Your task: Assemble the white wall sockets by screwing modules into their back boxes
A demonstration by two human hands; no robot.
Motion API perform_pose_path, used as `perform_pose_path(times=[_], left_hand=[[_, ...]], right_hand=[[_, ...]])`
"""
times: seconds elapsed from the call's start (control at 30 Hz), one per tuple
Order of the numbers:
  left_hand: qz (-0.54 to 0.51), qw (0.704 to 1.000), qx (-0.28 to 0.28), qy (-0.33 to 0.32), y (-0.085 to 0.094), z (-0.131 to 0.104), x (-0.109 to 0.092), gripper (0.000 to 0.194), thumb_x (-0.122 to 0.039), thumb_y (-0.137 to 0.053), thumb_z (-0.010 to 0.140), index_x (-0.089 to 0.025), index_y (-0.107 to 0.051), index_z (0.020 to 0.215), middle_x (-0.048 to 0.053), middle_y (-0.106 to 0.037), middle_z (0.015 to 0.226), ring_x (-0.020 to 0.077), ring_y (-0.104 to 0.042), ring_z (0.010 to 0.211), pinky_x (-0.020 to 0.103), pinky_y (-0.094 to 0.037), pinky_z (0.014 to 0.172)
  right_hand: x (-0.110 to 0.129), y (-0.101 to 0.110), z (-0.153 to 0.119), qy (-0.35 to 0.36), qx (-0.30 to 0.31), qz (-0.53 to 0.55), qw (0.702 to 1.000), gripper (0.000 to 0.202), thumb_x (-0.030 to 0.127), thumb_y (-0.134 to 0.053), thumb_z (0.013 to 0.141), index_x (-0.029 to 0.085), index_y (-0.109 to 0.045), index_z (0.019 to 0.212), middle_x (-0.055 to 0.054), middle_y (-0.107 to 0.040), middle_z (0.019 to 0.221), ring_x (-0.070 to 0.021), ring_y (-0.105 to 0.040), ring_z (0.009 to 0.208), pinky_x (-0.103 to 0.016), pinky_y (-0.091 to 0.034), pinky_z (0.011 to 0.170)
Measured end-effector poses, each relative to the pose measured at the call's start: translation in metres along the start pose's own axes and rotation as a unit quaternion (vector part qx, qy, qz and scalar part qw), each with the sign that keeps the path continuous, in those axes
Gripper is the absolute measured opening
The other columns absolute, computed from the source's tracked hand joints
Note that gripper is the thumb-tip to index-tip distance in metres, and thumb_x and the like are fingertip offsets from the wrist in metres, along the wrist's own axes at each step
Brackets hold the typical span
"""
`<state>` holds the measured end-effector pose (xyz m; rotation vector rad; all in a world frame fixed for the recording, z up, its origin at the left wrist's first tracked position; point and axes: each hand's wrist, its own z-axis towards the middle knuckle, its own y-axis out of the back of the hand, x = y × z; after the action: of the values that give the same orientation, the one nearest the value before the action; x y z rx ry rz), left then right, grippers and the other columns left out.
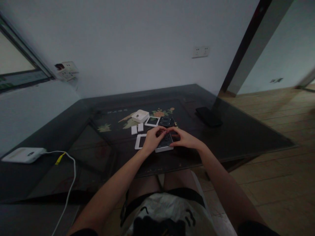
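Near the table's front edge lies a square dark module with a white rim (pixel 164 148), perhaps a wall switch body. My left hand (pixel 153 139) reaches over its left side, thumb and fingers pinched together. From the right, my right hand (pixel 184 138) curls round the module, with its thumb at the near right corner. The fingertips of both hands meet at the far edge and cover that part. Partly under my left hand is a white frame (pixel 138 141). Beyond lie another white frame (pixel 152 121), a black square module (pixel 166 121) and two small white plates (pixel 134 130).
A white square box-like piece (pixel 140 115) sits behind the plates. At right lies a flat black object (pixel 208 116). On the left a white device (pixel 24 155) trails a white cable (pixel 74 170) with a yellow tag. The dark table (pixel 118 157) meets the wall.
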<state>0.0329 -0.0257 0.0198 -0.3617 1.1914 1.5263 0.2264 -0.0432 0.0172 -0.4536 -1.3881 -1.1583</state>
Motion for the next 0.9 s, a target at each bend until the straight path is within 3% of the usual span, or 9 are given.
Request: perform_pose_path(times=[0.47, 0.57, 0.77, 0.9], left_hand=[[0.019, 1.0, -0.008, -0.01, -0.001, 0.0, 0.001, 0.013, -0.021, -0.056, 0.084, -0.018, -0.065, 0.092, 0.001, -0.069, 0.085, 0.0142, -0.062, 0.075, 0.025, -0.049, 0.071], [-0.002, 1.0, -0.014, -0.017, -0.002, 0.001, 0.0, 0.012, -0.02, -0.058, 0.082, -0.018, -0.065, 0.091, 0.002, -0.069, 0.086, 0.0145, -0.064, 0.079, 0.025, -0.049, 0.075], [0.014, 0.999, 0.0, -0.032, -0.005, 0.001, -0.002, 0.006, -0.019, -0.062, 0.079, -0.018, -0.065, 0.085, 0.001, -0.069, 0.082, 0.0147, -0.064, 0.078, 0.026, -0.049, 0.075], [0.034, 0.999, 0.001, -0.031, -0.006, 0.001, -0.003, 0.006, -0.017, -0.064, 0.076, -0.017, -0.066, 0.082, 0.003, -0.07, 0.083, 0.016, -0.064, 0.079, 0.029, -0.05, 0.077]], right_hand=[[-0.002, 0.0, 0.0, -0.001, -0.009, 0.001, 1.0, 0.056, 0.03, -0.076, 0.065, 0.024, -0.053, 0.115, -0.006, -0.052, 0.125, -0.0228, -0.047, 0.122, -0.043, -0.041, 0.102], [0.0, 0.002, 0.002, -0.003, -0.061, 0.002, 0.998, 0.045, 0.032, -0.073, 0.069, 0.023, -0.056, 0.11, -0.006, -0.056, 0.119, -0.0221, -0.051, 0.116, -0.041, -0.045, 0.096], [-0.004, 0.011, 0.006, -0.018, -0.231, -0.025, 0.972, 0.024, 0.037, -0.064, 0.076, 0.019, -0.061, 0.092, -0.007, -0.065, 0.095, -0.0199, -0.062, 0.09, -0.034, -0.053, 0.075], [-0.009, 0.014, 0.007, -0.029, -0.278, -0.022, 0.96, 0.022, 0.038, -0.064, 0.075, 0.019, -0.061, 0.086, -0.006, -0.066, 0.086, -0.0189, -0.063, 0.08, -0.032, -0.052, 0.07]])
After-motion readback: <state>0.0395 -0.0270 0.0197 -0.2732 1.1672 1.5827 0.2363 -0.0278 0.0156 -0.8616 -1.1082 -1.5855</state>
